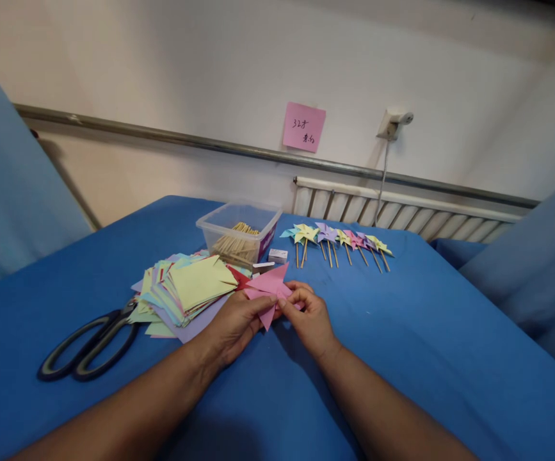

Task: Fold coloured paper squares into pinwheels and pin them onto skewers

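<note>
Between my two hands is a pink paper pinwheel (271, 279), its pointed blades spread out. My left hand (243, 320) is closed on its left side, with the thumb lying over the paper near the middle. From the right, my right hand (308, 314) pinches the pinwheel close to its centre, thumb and forefinger together. Whether a pin or stick is between those fingertips is hidden. Just left of the pinwheel lies a pile of coloured paper squares (200, 282), pale yellow on top. Scissors (95, 339) with dark handles rest against the pile, their blades under the paper.
A clear plastic box (267, 224) of wooden sticks (239, 240) stands behind the pile, beside a small white box (278, 256). Several finished pinwheels (328, 234) lie in a row at the back right of the blue-covered table (402, 333). A radiator (402, 208) runs along the wall.
</note>
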The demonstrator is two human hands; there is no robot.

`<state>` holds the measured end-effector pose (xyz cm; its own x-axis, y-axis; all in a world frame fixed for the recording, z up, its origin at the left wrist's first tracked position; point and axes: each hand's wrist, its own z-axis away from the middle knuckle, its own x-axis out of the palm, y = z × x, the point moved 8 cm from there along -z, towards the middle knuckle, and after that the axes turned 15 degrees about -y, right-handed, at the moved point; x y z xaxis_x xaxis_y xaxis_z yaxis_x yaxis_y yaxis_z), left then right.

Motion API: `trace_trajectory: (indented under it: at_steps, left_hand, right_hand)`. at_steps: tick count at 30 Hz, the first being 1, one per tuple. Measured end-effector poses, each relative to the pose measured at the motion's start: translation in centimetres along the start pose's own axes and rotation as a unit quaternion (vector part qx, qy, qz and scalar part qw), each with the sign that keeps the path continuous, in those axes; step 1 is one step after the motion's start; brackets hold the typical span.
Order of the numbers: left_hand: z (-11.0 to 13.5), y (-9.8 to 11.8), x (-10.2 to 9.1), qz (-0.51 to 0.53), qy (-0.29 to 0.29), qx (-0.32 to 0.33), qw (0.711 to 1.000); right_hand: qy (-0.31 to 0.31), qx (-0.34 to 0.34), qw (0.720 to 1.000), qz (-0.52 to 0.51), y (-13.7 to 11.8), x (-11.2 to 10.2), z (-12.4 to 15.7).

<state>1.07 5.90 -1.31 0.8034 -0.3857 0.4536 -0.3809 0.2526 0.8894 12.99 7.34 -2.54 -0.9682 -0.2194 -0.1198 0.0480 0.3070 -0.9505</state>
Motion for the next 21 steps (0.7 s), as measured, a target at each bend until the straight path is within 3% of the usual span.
trace_trajectory:
  at_steps: [21]
  left_hand:
    - [-0.06, -0.09, 0.07, 0.019, 0.0, 0.008, 1.0]
  right_hand:
    - [-0.003, -0.006, 1.0, 0.025, -0.34, 0.24, 0.02]
